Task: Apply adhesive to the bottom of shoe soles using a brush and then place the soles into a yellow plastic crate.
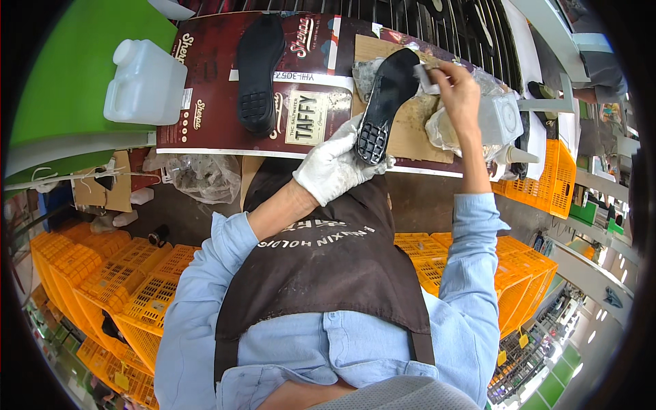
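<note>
In my left hand (331, 167), which wears a white glove, I hold a black shoe sole (395, 82) by its heel end. The heel has a grid of raised squares with a whitish, wet-looking edge, and the toe points away from me. My bare right hand (462, 99) pinches a small whitish pad (428, 80) beside the toe end of the sole. Whether the pad touches the sole I cannot tell. A second black sole (261, 61) lies to the left on the dark red printed cardboard (212, 75), apart from both hands.
A white plastic jug (147, 85) stands at the left end of the cardboard. Right of my hands are a clear plastic container (502, 119) and crumpled plastic. A slatted rack (403, 17) runs behind. Orange crates (147, 294) stand on both sides of me.
</note>
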The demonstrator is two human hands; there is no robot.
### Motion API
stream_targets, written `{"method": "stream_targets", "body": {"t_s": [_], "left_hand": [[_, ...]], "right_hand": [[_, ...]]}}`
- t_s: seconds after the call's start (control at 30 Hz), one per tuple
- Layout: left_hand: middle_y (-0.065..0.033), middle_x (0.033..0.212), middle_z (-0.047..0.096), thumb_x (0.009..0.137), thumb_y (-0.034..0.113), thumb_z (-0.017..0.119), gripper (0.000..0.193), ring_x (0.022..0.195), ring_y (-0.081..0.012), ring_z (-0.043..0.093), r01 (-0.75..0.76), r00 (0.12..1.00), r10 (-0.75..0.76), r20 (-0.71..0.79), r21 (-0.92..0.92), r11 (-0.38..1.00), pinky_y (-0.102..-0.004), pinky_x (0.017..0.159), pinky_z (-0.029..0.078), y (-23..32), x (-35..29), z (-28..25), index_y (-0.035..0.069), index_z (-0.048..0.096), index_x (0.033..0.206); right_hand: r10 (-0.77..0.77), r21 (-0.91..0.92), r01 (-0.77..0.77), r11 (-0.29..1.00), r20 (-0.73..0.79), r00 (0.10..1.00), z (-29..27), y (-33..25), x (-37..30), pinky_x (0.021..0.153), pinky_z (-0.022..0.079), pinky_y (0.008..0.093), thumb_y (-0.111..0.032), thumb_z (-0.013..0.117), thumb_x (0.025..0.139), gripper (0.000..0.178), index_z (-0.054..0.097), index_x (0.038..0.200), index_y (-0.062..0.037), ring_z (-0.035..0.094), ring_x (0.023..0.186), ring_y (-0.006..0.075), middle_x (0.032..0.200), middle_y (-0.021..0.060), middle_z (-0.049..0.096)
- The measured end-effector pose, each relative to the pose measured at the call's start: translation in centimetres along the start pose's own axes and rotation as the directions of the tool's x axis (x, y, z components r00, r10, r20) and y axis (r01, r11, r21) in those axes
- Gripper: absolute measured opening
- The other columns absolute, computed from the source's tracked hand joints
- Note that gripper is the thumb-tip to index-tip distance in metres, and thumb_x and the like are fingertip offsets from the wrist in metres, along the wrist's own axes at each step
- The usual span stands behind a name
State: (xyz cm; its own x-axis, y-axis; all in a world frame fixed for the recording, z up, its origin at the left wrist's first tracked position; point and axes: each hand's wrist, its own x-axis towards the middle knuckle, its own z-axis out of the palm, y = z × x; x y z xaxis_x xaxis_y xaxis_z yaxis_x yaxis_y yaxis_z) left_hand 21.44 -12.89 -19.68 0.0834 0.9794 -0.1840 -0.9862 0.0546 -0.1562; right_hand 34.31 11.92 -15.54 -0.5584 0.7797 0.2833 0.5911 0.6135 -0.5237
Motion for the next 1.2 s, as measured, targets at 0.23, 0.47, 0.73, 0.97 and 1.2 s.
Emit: {"method": "stream_targets", "body": {"t_s": [0.23, 0.47, 0.73, 0.97, 1.2], "left_hand": [[-0.0107, 0.130, 0.052, 0.102, 0.019, 0.033, 0.039, 0.112, -0.0274, 0.056, -0.003, 1.000, 0.002, 0.007, 0.007, 1.000, -0.0521, 0.096, 0.049, 1.0, -1.1, -0.2, 0.014, 0.036, 0.141], [-0.0165, 0.135, 0.047, 0.100, 0.024, 0.037, 0.044, 0.114, -0.0351, 0.053, -0.035, 0.999, 0.037, 0.015, -0.107, 0.994, -0.0508, 0.095, 0.047, 1.9, -2.5, 0.4, 0.009, 0.039, 0.141], [-0.0207, 0.134, 0.047, 0.097, 0.024, 0.042, 0.045, 0.116, -0.0359, 0.051, -0.025, 0.996, 0.041, 0.083, -0.188, 0.982, -0.0506, 0.091, 0.047, 2.8, -3.6, -0.9, 0.004, 0.043, 0.136], [-0.0205, 0.134, 0.047, 0.097, 0.025, 0.041, 0.045, 0.117, -0.0352, 0.051, -0.031, 0.992, 0.039, 0.117, -0.070, 0.997, -0.0497, 0.094, 0.046, 3.3, -3.7, -2.0, 0.003, 0.042, 0.137], [-0.0212, 0.135, 0.047, 0.097, 0.024, 0.042, 0.047, 0.120, -0.0347, 0.051, -0.071, 0.991, 0.075, 0.115, -0.043, 0.997, -0.0479, 0.097, 0.046, 3.3, -3.8, -1.4, 0.002, 0.039, 0.139]], "right_hand": [[-0.081, 0.178, 0.052, 0.983, 0.160, 0.984, 0.8, -1.9, 1.3, 0.067, 0.053, 0.0289, -0.013, 0.072, 0.081, 0.022, 0.070, 0.099, -0.0001, 0.068, 0.071, 0.0166, 0.084, 0.0128, 0.071], [-0.016, 0.117, -0.004, 0.993, 0.168, 0.986, 0.2, -0.3, 4.0, 0.069, 0.053, 0.0312, -0.013, 0.069, 0.081, 0.022, 0.070, 0.099, -0.0008, 0.069, 0.075, 0.0190, 0.084, 0.0153, 0.070], [-0.043, 0.145, 0.005, 0.989, 0.258, 0.965, 0.6, -1.5, 6.0, 0.069, 0.053, 0.0282, -0.010, 0.068, 0.082, 0.021, 0.070, 0.101, -0.0003, 0.067, 0.074, 0.0167, 0.084, 0.0118, 0.071], [-0.097, 0.102, 0.076, 0.992, 0.224, 0.970, 1.6, -1.3, 7.6, 0.069, 0.053, 0.0269, -0.005, 0.065, 0.085, 0.020, 0.068, 0.103, 0.0034, 0.065, 0.074, 0.0126, 0.084, 0.0092, 0.070], [-0.217, 0.092, 0.198, 0.976, 0.331, 0.918, 1.8, -4.2, 7.6, 0.071, 0.052, 0.0277, -0.008, 0.065, 0.084, 0.018, 0.070, 0.098, 0.0016, 0.067, 0.073, 0.0166, 0.086, 0.0125, 0.071]]}}
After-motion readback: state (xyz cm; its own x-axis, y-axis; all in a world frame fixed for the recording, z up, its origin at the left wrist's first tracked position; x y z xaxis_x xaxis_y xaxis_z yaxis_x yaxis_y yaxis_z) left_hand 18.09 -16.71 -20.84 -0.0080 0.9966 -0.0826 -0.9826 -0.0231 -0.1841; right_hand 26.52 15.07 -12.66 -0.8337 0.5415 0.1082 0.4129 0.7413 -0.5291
